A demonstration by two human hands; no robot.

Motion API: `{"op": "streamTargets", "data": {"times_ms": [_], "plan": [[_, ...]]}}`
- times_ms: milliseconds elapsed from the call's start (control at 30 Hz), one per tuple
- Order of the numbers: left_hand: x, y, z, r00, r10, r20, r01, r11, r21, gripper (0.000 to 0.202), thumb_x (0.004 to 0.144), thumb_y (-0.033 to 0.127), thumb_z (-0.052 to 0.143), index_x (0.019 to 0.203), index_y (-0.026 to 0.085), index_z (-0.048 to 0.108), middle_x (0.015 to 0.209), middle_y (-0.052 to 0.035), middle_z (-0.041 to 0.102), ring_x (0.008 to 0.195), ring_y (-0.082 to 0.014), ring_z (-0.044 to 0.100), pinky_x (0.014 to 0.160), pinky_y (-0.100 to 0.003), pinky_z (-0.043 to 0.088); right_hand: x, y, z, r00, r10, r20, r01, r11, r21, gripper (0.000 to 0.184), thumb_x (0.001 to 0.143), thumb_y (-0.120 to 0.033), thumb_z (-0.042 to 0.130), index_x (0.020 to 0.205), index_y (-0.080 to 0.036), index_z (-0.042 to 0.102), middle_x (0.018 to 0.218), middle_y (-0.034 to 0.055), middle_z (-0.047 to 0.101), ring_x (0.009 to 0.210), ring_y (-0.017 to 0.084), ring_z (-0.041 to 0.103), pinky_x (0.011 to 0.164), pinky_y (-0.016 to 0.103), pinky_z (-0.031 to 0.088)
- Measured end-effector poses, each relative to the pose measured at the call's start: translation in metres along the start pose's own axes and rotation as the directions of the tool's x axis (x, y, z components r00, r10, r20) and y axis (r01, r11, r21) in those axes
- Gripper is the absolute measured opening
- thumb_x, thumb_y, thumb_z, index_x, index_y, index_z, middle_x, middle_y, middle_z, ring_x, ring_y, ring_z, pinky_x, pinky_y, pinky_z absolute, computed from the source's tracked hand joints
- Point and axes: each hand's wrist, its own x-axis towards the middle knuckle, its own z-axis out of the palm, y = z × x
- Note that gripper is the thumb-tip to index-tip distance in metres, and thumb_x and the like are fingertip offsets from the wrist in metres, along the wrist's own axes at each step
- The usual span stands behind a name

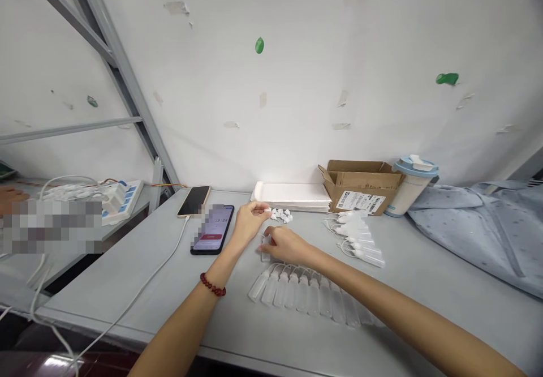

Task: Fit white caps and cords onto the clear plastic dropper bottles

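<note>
My left hand (251, 219), with a dark red bead bracelet on the wrist, pinches a small white piece at its fingertips. It is beside a little pile of white plastic pieces (281, 215), whose exact kind I cannot make out. Just right of it and nearer, my right hand (285, 244) is closed, thumb and fingers on a small translucent plastic bottle (265, 252) with a thin string loop. In front lies a fanned row of similar translucent bottles (302, 294) with loops; my right forearm hides part of it. A second group of capped bottles (360, 240) lies to the right.
Behind the hands are a stack of white envelopes (292, 196), an open cardboard box (362, 187) and a blue-lidded cup (410, 187). Two phones (214, 232) lie left, one with a white cable (159, 275). Patterned blue-grey fabric (475, 230) covers the right side. Another person's hand (12, 200) shows far left.
</note>
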Motion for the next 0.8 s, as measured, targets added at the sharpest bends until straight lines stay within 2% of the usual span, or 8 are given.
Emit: {"op": "streamTargets", "data": {"times_ms": [200, 367, 533, 633, 733, 800], "plan": [[-0.001, 0.002, 0.001, 1.000, -0.002, -0.005, 0.002, 1.000, -0.003, 0.018, 0.060, 0.017, 0.067, 0.077, 0.011, 0.065, 0.076, -0.0065, 0.068, 0.073, -0.0176, 0.062, 0.072, -0.030, 0.048, 0.002, 0.004, 0.004, 0.999, 0.010, -0.051, -0.010, 1.000, 0.013, 0.017, 0.072, -0.020, 0.056, 0.086, -0.012, 0.062, 0.067, 0.0038, 0.062, 0.058, 0.013, 0.053, 0.050, 0.021, 0.031], [-0.001, 0.002, 0.001, 1.000, -0.007, 0.002, 0.007, 1.000, 0.002, 0.019, 0.060, 0.019, 0.067, 0.077, 0.011, 0.065, 0.079, -0.0074, 0.067, 0.075, -0.0183, 0.062, 0.074, -0.030, 0.047, -0.004, 0.013, -0.010, 0.993, 0.023, -0.113, -0.022, 1.000, 0.012, 0.020, 0.068, -0.016, 0.056, 0.087, -0.012, 0.064, 0.069, 0.0042, 0.064, 0.059, 0.013, 0.053, 0.053, 0.022, 0.034], [-0.006, 0.005, 0.003, 0.998, -0.033, 0.057, 0.033, 0.999, -0.005, 0.021, 0.061, 0.021, 0.067, 0.079, 0.012, 0.064, 0.080, -0.0070, 0.067, 0.075, -0.0183, 0.062, 0.071, -0.029, 0.047, -0.023, 0.028, -0.031, 0.976, 0.020, -0.218, -0.020, 1.000, 0.004, 0.022, 0.075, -0.017, 0.052, 0.094, -0.015, 0.062, 0.073, 0.0029, 0.062, 0.061, 0.013, 0.054, 0.057, 0.023, 0.039], [-0.015, 0.013, 0.007, 0.981, -0.060, 0.182, 0.072, 0.996, -0.061, 0.024, 0.062, 0.023, 0.067, 0.082, 0.012, 0.062, 0.075, -0.0051, 0.066, 0.068, -0.0174, 0.063, 0.062, -0.027, 0.047, -0.046, 0.037, -0.040, 0.948, -0.030, -0.316, 0.039, 0.999, 0.020, 0.023, 0.080, -0.024, 0.050, 0.100, -0.018, 0.059, 0.083, 0.0038, 0.061, 0.063, 0.013, 0.056, 0.061, 0.025, 0.044], [-0.027, 0.022, 0.013, 0.929, -0.038, 0.368, 0.102, 0.982, -0.156, 0.023, 0.064, 0.023, 0.067, 0.084, 0.013, 0.061, 0.079, -0.0049, 0.066, 0.069, -0.0156, 0.062, 0.060, -0.025, 0.047, -0.072, 0.045, -0.045, 0.896, -0.089, -0.435, 0.137, 0.987, 0.080, 0.021, 0.083, -0.028, 0.050, 0.100, -0.020, 0.059, 0.087, 0.0050, 0.060, 0.070, 0.014, 0.059, 0.064, 0.028, 0.050], [-0.033, 0.026, 0.017, 0.891, -0.015, 0.453, 0.103, 0.980, -0.172, 0.022, 0.065, 0.022, 0.067, 0.084, 0.013, 0.061, 0.086, -0.0062, 0.066, 0.068, -0.0134, 0.060, 0.060, -0.025, 0.047, -0.085, 0.051, -0.046, 0.864, -0.088, -0.495, 0.156, 0.983, 0.097, 0.020, 0.084, -0.029, 0.049, 0.099, -0.021, 0.059, 0.089, 0.0053, 0.060, 0.072, 0.015, 0.059, 0.064, 0.029, 0.051]]}}
